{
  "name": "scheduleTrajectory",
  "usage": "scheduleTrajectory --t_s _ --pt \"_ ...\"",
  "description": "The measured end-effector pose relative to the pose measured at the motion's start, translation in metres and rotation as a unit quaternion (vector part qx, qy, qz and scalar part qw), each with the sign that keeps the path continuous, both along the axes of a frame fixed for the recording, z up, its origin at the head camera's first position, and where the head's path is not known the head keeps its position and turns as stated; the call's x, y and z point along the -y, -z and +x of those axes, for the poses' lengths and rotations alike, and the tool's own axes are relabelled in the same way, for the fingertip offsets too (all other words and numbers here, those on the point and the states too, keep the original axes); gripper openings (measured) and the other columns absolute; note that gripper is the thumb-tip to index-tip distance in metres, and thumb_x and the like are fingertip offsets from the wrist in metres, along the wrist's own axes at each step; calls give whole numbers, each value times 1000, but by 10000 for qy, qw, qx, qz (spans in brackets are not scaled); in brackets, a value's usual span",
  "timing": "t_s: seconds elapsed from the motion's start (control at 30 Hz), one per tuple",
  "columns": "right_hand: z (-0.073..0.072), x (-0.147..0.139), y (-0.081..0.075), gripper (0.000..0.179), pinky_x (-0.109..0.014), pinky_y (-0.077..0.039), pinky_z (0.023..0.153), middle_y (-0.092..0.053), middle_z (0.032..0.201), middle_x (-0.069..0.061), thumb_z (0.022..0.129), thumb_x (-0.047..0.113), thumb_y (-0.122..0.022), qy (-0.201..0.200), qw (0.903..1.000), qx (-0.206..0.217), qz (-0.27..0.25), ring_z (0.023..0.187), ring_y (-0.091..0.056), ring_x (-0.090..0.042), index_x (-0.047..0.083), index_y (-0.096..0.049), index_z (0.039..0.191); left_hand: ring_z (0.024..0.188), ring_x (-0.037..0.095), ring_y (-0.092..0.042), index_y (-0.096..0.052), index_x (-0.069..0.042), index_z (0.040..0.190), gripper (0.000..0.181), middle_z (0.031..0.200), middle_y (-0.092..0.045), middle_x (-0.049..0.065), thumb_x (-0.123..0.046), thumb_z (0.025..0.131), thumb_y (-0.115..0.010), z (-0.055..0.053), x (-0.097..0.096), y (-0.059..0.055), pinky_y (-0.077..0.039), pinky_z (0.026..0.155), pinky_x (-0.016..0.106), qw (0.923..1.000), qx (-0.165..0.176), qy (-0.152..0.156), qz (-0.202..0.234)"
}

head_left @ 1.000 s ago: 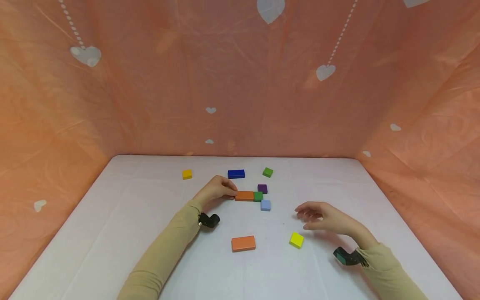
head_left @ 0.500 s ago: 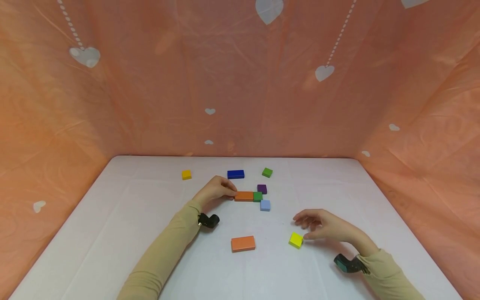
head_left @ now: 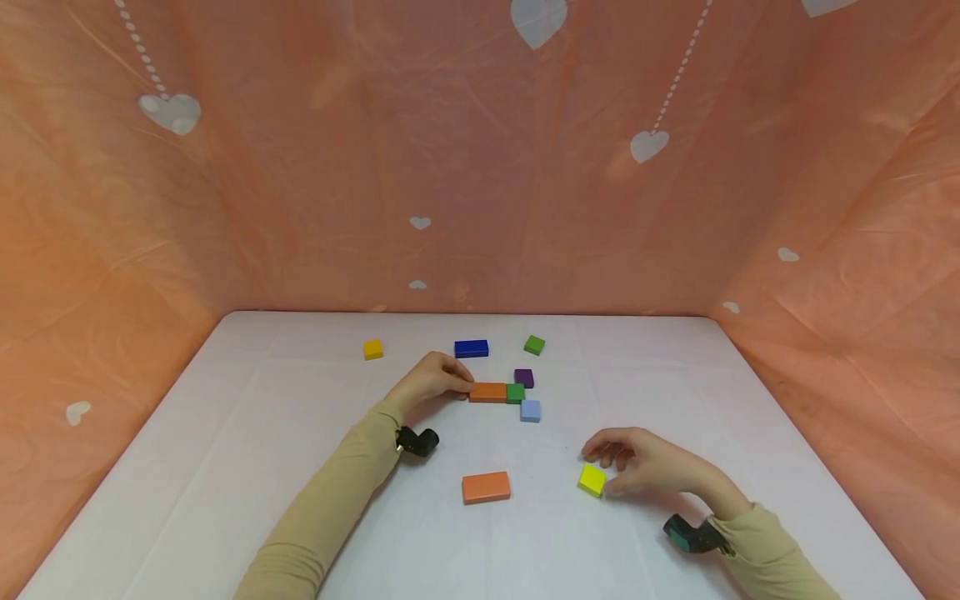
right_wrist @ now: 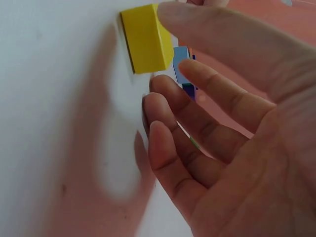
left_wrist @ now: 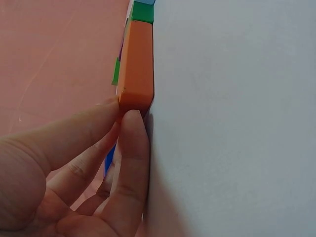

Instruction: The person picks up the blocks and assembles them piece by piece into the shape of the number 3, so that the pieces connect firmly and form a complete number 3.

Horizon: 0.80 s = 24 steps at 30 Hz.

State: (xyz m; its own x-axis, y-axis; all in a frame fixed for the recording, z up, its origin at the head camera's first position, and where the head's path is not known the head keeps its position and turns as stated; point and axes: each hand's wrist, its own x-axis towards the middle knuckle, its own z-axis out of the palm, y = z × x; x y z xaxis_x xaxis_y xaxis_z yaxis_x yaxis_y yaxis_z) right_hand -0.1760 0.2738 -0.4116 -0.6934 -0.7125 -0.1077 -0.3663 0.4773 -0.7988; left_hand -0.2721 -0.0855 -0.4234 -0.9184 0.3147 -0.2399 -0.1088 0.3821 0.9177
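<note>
Fingertips of my left hand (head_left: 431, 382) hold the left end of an orange rectangular block (head_left: 488, 392); the left wrist view shows them close together at that end (left_wrist: 137, 59). A green square block (head_left: 515, 393) sits against the orange block's other end. Behind it is a purple block (head_left: 524, 378), in front a light blue block (head_left: 530, 411). My right hand (head_left: 651, 464) is around a bright yellow square block (head_left: 592, 480), its fingers loosely bent. In the right wrist view the thumb overlaps the yellow block's (right_wrist: 143, 39) edge, while the other fingers stand apart from it.
A salmon-orange rectangular block (head_left: 486, 487) lies nearer the front of the white table (head_left: 300, 350). Toward the back edge are an amber block (head_left: 372, 350), a dark blue rectangular block (head_left: 471, 349) and a light green block (head_left: 535, 345). An orange curtain (head_left: 480, 167) encloses the table.
My right hand has come down and toward the front, its thumb now beside the yellow block. The left hand has stayed at the end of the orange block.
</note>
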Motion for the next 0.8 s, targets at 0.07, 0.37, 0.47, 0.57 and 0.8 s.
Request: scheduleTrajectory --t_s 0.07,0.37,0.47,0.57,0.8 --pt "1 1 0 43 -28 -50 75 -62 109 -2 79 20 -79 -19 10000 -37 10 91 -57 -23 8 -61 116 75 18 -61 -70 2 96 11 89 -66 9 -6 88 -68 0 0 0 -54 76 28 10000 -4 4 3" --pt "2 5 0 42 -28 -49 75 -62 105 0 79 22 -80 -103 9997 -207 49 90 -56 -22 10 -61 114 77 19 -61 -70 0 96 11 91 -67 9 -7 87 -69 0 -1 -2 -54 78 28 9999 103 -45 -20" --pt "3 5 0 42 -28 -48 76 -60 103 1 78 21 -80 -53 9998 -158 103 90 -55 -22 11 -61 113 77 19 -61 -70 0 96 11 92 -66 9 -8 87 -69 0 -1 -1 -54 77 28 9999 94 -47 -39" --pt "3 6 1 41 -28 -48 75 -59 101 1 78 21 -81 -35 9998 -136 131 90 -54 -22 12 -61 112 77 19 -61 -70 0 96 11 92 -66 9 -8 87 -69 0 -1 -1 -54 77 28 10000 69 -40 -60" --pt "4 8 1 40 -28 -47 75 -59 100 2 78 21 -80 -103 9997 -166 148 89 -54 -22 12 -60 112 76 18 -61 -70 1 96 11 90 -67 9 -7 87 -69 1 0 -2 -54 76 28 10000 71 -16 -27"
